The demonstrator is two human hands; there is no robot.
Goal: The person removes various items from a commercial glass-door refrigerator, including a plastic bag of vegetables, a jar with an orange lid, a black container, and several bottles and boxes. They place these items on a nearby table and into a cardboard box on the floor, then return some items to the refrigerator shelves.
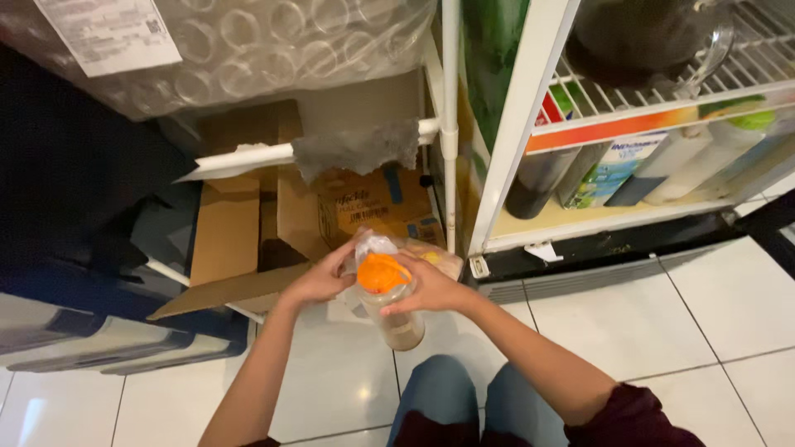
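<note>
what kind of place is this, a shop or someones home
Probably a small shop or its stockroom: an open display cooler with wire shelves of bottles, flattened cardboard boxes on white floor tiles, and bubble-wrapped stock above.

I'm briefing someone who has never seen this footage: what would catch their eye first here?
The orange lid on a clear bottle, dead centre, gripped between the left hand and right hand above the white tile floor. Next, the open fridge at upper right, with bottles and cartons on its shelf. Behind the hands, at left, stands an open cardboard box.
</note>
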